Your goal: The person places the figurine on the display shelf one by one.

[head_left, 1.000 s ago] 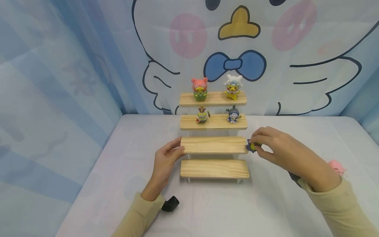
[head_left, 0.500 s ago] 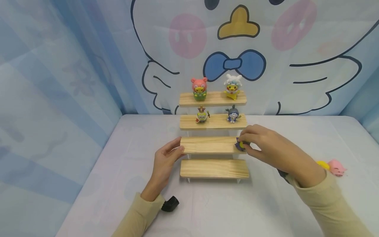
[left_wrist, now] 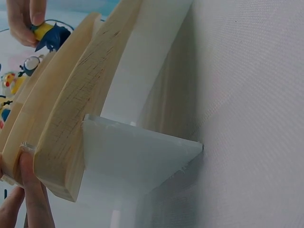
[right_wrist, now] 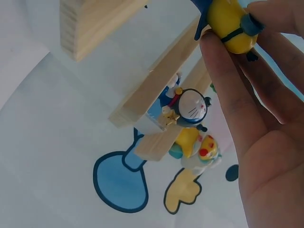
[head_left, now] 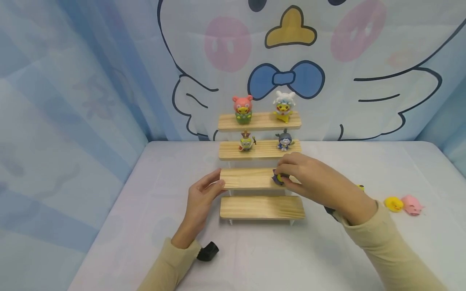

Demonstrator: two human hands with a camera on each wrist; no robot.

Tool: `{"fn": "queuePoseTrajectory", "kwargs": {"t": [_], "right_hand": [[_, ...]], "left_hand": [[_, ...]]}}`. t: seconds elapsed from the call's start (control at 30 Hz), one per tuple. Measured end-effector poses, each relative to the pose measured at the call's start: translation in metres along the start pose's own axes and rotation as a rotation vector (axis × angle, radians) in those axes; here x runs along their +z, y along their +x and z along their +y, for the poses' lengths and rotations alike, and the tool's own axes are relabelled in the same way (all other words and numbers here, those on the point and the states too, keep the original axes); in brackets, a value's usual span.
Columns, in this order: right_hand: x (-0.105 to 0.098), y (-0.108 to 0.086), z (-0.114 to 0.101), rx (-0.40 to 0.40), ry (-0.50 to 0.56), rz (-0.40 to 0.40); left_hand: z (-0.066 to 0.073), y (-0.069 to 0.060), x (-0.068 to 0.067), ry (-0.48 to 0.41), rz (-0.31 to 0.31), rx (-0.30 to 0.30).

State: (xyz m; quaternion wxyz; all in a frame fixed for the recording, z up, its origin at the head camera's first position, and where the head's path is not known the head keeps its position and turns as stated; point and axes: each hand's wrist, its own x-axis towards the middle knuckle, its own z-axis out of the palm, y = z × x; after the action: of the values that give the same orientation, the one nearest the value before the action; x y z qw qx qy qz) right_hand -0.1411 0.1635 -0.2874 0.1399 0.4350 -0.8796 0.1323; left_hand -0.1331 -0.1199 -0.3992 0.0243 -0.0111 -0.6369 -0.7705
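Observation:
My left hand [head_left: 201, 198] grips the left end of the third board down on a tiered wooden display shelf [head_left: 245, 178], its thumb along the board's edge. With thumb and fingers my right hand [head_left: 309, 178] pinches a small yellow figurine with dark blue parts [head_left: 278, 178] at the right part of that board. In the right wrist view the figurine [right_wrist: 228, 26] shows its yellow, rounded body, partly covered by fingers. Whether it touches the board I cannot tell. The lowest board [head_left: 262, 207] is just below.
On the top board stand a pink-hooded figurine [head_left: 242, 109] and a white-hooded one [head_left: 284, 107]. The second board bears a crowned figurine [head_left: 246, 142] and a grey-hooded one [head_left: 284, 141]. At the right on the table lie a yellow toy [head_left: 393, 204] and a pink pig toy [head_left: 412, 205].
My right hand has moved left with the figurine, from beside the third board's right end to over its right part. The yellow toy has come into view. My left hand keeps its grip.

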Motion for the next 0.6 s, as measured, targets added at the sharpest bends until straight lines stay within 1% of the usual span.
{"fn": "queuePoseTrajectory", "kwargs": {"t": [0.17, 0.37, 0.6], "right_hand": [[0.002, 0.008, -0.002, -0.033, 0.010, 0.009], [0.007, 0.015, -0.004, -0.027, 0.020, -0.011], [0.012, 0.022, -0.006, -0.052, 0.026, -0.002]], "left_hand": [[0.001, 0.000, 0.000, 0.007, 0.007, 0.001], [0.000, 0.000, 0.000, 0.012, 0.003, -0.003], [-0.001, 0.000, 0.000, 0.000, 0.002, -0.002]]}}
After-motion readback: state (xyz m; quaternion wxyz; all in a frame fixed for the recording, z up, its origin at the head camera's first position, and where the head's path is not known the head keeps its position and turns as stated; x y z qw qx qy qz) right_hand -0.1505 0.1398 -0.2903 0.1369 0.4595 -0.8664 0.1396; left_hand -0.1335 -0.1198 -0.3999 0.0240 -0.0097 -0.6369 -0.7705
